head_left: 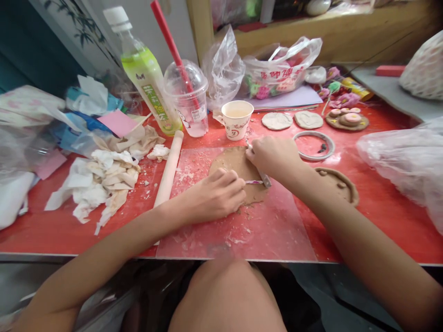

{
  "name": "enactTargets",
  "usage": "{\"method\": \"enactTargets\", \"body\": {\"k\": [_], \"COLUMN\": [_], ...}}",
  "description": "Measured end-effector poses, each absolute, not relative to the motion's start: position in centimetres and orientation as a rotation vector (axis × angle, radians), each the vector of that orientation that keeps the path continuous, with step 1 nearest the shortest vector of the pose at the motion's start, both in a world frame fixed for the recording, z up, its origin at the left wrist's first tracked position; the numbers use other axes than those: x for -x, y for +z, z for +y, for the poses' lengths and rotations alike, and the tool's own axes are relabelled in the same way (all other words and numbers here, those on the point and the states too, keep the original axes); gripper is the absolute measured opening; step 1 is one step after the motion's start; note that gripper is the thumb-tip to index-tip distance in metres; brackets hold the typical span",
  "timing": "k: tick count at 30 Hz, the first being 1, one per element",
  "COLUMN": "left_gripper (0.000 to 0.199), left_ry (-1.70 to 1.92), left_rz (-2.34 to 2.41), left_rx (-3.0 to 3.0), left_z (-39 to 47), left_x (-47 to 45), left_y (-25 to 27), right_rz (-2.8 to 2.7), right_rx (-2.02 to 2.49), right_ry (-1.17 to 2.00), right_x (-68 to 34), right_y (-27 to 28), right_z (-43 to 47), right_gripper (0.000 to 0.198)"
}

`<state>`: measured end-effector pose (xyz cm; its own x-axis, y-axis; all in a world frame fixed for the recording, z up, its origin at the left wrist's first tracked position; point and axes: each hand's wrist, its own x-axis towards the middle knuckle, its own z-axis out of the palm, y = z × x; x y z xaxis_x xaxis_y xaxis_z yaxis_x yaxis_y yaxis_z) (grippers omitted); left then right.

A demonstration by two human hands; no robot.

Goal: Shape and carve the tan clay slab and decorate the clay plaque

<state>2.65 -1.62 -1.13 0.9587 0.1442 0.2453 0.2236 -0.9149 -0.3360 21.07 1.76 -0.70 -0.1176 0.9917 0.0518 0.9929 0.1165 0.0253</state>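
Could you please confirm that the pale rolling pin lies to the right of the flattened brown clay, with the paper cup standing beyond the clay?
Not quite: the head view shows the pale rolling pin to the left of the flattened brown clay, with the paper cup standing beyond the clay.

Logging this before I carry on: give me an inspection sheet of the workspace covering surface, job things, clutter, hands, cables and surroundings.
Surface: red table, crumbs scattered; clear sheet under the clay.
Job things: clay flattened; rolling pin to its left.
Clutter: crumpled tissues, bottle, lidded cup; paper cup just beyond the clay.
Hands: right hand grips a thin tool; left hand over the clay, grasp unclear.
Cables: nothing seen clearly.
Surroundings: yellow ledge behind the table.
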Motion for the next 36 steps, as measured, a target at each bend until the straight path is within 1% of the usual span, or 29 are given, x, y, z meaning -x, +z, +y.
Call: {"method": "enactTargets", "body": {"k": [3, 5, 10, 14, 18, 23, 26, 29, 32, 36], "left_gripper": [0.017, 0.016, 0.022, 0.015, 0.02, 0.019, 0.016, 0.02, 0.024, 0.03], "left_ry": [-0.634, -0.792, -0.912, -0.952, -1.112, -1.133, -0.987, -0.798, -0.779, -0.774], "left_rz": [-0.613, -0.885, -1.308, -1.423, -1.356, -1.313, -1.346, -1.335, -1.382, -1.589], "left_rx": [2.997, 3.161, 3.258, 3.409, 3.571, 3.636, 3.569, 3.49, 3.453, 3.532], "left_z": [-1.1, -0.9, -0.9, -0.4, -0.1, -0.1, 0.1, 0.3, 0.2, 0.2], "left_x": [-2.3, -2.0, -1.7, -1.8, -1.6, -1.5, -1.5, -1.5, -1.5, -1.5], "left_y": [-0.7, -0.3, 0.1, -0.4, -1.1, -1.1, -0.8, -0.4, -0.2, -0.2], "right_rz": [-2.343, -2.345, -2.343, -2.325, -2.327, -2.333, -2.33, -2.323, -2.317, -2.313], "right_rx": [2.071, 2.076, 2.092, 2.112, 2.114, 2.114, 2.123, 2.136, 2.143, 2.149], "right_ry": [-0.08, -0.083, -0.102, -0.124, -0.123, -0.12, -0.111, -0.1, -0.093, -0.092], "right_x": [-21.1, -21.1, -21.0, -20.9, -20.9, -20.9, -20.9, -20.8, -20.8, -20.8], "right_y": [-0.7, -0.7, -0.8, -0.8, -0.8, -0.7, -0.6, -0.6, -0.6, -0.6], "right_z": [1.8, 1.9, 2.0, 1.9, 1.9, 1.9, 1.9, 1.8, 1.8, 1.8], "right_gripper": [0.036, 0.037, 0.038, 0.036, 0.036, 0.037, 0.036, 0.036, 0.036, 0.035]}}
